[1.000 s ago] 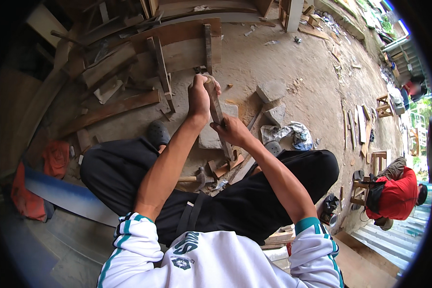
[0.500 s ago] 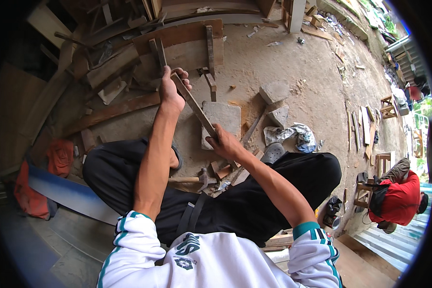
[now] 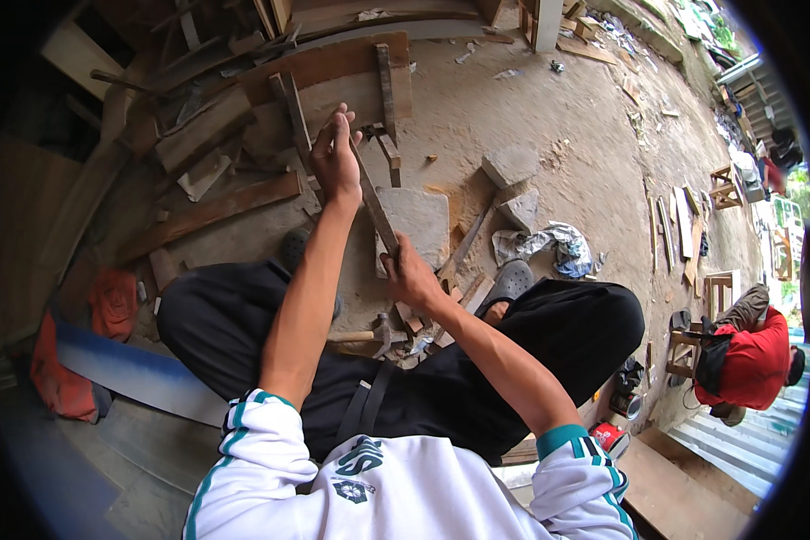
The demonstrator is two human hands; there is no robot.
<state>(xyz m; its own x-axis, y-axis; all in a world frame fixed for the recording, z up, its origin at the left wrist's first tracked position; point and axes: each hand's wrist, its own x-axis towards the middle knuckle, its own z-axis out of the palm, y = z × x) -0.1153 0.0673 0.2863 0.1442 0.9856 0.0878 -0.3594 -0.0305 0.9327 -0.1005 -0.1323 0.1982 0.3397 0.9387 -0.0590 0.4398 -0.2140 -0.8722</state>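
Observation:
A thin wooden strip (image 3: 375, 200) slants between my hands, above a flat concrete block (image 3: 425, 225). Its near end is gripped by my right hand (image 3: 412, 272), fingers closed round it. At the far end, my left hand (image 3: 337, 164) lies along the strip with its fingers stretched out and the palm turned to the wood; whether the palm touches it I cannot tell. On the ground between my legs rests a hammer (image 3: 382, 337) with a wooden handle, next to small wood offcuts (image 3: 410, 318).
Two stone chunks (image 3: 510, 166) and a crumpled plastic bag (image 3: 562, 247) lie right of the block. Planks and a wooden panel (image 3: 346, 85) crowd the far left. An orange cloth (image 3: 63, 373) lies at left. A person in red (image 3: 745, 360) sits at far right.
The fingers of my left hand have straightened from their curl around the strip. The strip stands steeper, its far end shifted right. My right hand still grips it.

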